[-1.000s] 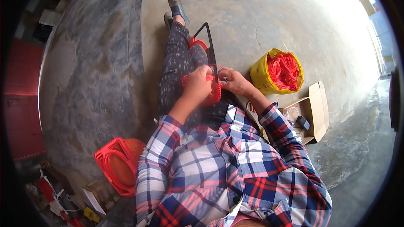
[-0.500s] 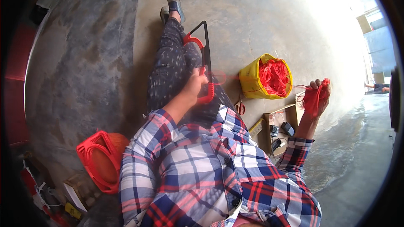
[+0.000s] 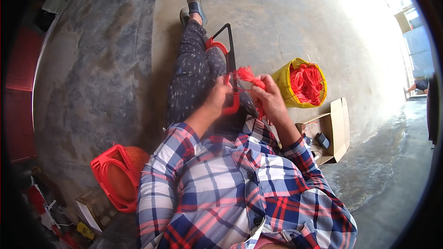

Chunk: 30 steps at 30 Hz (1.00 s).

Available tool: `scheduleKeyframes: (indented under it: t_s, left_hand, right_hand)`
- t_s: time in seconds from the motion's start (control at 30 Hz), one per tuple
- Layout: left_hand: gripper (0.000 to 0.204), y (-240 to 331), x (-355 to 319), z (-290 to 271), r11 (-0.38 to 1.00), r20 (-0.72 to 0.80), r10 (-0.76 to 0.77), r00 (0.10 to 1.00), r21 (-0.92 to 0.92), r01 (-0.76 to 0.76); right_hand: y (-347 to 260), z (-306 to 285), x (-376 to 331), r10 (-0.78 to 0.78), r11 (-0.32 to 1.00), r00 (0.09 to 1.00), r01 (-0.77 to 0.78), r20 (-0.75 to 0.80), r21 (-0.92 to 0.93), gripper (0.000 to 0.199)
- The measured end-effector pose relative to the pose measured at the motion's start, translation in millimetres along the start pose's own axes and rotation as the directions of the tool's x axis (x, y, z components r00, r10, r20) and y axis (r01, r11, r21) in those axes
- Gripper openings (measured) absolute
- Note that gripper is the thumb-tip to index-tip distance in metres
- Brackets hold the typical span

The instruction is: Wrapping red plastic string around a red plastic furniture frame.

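My left hand (image 3: 218,96) is closed at a black-and-red frame (image 3: 231,55) shaped like a hacksaw, which lies along my thighs. Its red grip shows below the fingers. Just to the right, my right hand (image 3: 271,97) is closed around a bundle of red plastic twine (image 3: 249,76). The bundle's frayed end sticks up beyond the fingers, and a tail hangs beneath them. A thin red strand runs between the two hands, next to the frame. To the right stands a yellow bucket (image 3: 286,82) filled with more red twine (image 3: 305,83).
An open cardboard box (image 3: 340,131) sits right of my right forearm, with a dark device (image 3: 322,140) and cables inside. By my left elbow is a red plastic frame with a rounded brownish middle (image 3: 115,175). My legs (image 3: 188,67) stretch out over the concrete floor (image 3: 115,41).
My right hand has come in from the far right, past the bucket, to beside my left hand, bringing the red twine. My left hand stays at the frame.
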<state>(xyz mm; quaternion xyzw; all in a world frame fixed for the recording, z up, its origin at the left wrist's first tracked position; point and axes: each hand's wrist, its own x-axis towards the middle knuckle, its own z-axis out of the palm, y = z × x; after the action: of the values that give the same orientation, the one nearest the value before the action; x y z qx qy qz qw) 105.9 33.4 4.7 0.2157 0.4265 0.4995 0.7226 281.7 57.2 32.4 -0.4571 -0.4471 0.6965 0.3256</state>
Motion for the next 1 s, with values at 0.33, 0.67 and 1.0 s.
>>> scheduleKeyframes:
  t_s: [0.33, 0.67, 1.0]
  left_hand:
    - [0.039, -17.7, 16.8, -1.1, -0.110, 0.263, 0.845, 0.466, 0.937, -0.331]
    - [0.026, -21.9, 25.6, -50.1, 0.739, -0.186, 0.247, 0.951, 0.671, -0.061]
    - [0.028, 27.7, -6.9, -3.9, 0.678, -0.162, 0.443, 0.882, 0.704, -0.212]
  right_hand:
    - [-43.2, -1.1, -29.6, -0.099, 0.956, 0.960, 0.019, 0.263, 0.292, 0.024]
    - [6.1, -33.0, 36.0, -0.129, 0.608, 0.922, 0.364, 0.365, -0.706, 0.022]
    - [-13.4, 11.4, 15.5, -0.462, 0.651, 0.850, 0.518, 0.252, -0.555, 0.034]
